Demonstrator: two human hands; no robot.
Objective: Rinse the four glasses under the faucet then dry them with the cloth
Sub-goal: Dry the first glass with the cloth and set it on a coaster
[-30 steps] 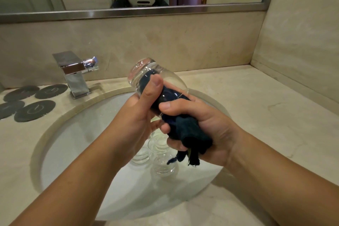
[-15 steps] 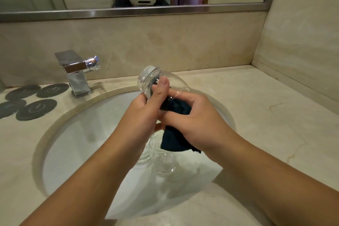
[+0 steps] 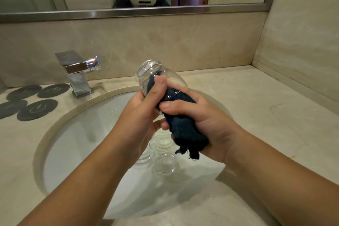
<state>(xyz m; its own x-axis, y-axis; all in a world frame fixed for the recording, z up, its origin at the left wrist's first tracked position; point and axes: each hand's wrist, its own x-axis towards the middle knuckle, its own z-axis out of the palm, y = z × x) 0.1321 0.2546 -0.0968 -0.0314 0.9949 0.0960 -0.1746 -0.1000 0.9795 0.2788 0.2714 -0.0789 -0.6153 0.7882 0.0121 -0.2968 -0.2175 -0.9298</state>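
Observation:
My left hand (image 3: 145, 108) grips a clear glass (image 3: 146, 74) above the sink, tilted with its base pointing up and away. My right hand (image 3: 207, 121) holds a dark blue cloth (image 3: 185, 130), and part of that cloth is pushed into the glass's mouth. Its loose end hangs below my right palm. Under my hands, other clear glasses (image 3: 165, 159) stand in the white basin (image 3: 77, 143), partly hidden by my left forearm. The chrome faucet (image 3: 77, 71) stands at the back left with no water running.
Several dark round coasters (image 3: 36, 109) lie on the beige counter left of the faucet. The counter (image 3: 256, 108) stretches right to a tiled wall. A mirror with a metal frame (image 3: 135, 12) runs along the back.
My right hand has drawn back and turned, so more bunched cloth shows outside the glass than half a second ago. The glass stays tilted in my left hand.

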